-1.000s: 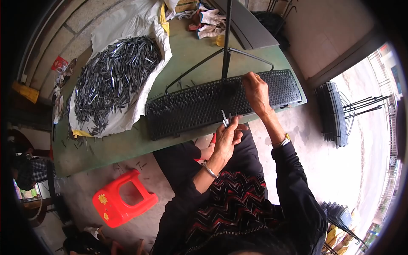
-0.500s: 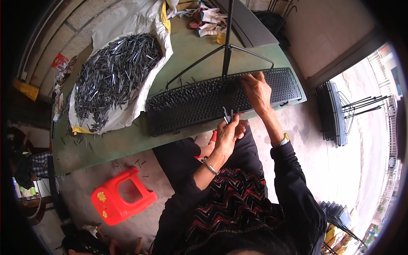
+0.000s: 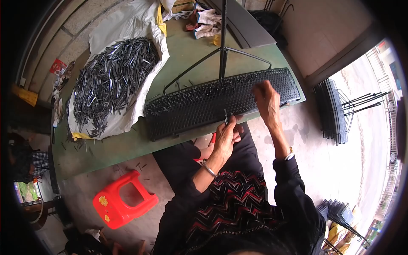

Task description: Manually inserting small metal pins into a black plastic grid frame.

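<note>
A long black perforated rack (image 3: 182, 121) lies across the front of a green table, with a tall rod frame rising behind it. Small dark pieces stick up from its holes, most densely at the left and along the back. My left hand (image 3: 225, 138) is closed around a few thin dark strips (image 3: 226, 114) just in front of the rack's near edge. Above the rack's right half, my right hand (image 3: 268, 104) has its fingers curled together; whatever is in them is hidden. To the left, a white sack (image 3: 114, 25) lies spread under a big heap of black strips (image 3: 114, 76).
Stray strips lie on the green table (image 3: 106, 155) and the floor. White gloves (image 3: 207, 23) and a small yellow container (image 3: 217, 40) sit at the back. A red plastic stool (image 3: 123, 199) stands at lower left. Similar black racks (image 3: 330, 112) are stacked at right.
My right hand has lifted off the rack's surface and moved right and slightly toward me. My left hand stays in nearly the same place, still holding strips.
</note>
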### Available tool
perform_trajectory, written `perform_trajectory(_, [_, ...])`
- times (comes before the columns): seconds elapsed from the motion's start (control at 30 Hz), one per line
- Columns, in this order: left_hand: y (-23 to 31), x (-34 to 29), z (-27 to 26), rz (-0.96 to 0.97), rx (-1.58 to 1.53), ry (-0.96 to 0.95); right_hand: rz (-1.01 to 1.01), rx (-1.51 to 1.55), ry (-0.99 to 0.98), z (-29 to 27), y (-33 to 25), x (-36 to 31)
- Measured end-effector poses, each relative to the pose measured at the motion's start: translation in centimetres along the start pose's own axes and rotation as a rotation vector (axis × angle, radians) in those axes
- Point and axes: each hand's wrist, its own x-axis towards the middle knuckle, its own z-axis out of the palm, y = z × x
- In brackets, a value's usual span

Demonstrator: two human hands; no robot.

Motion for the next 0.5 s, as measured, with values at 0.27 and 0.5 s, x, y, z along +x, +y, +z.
perform_trajectory(0.27, [0.3, -0.3, 0.7, -0.027, 0.06, -0.064, -0.263, -0.054, 0.226, 1.8, 1.1, 3.0])
perform_trajectory(0.5, [0.7, -0.7, 0.5, -0.037, 0.045, -0.055, -0.235, -0.108, 0.163, 1.3, 0.7, 3.2])
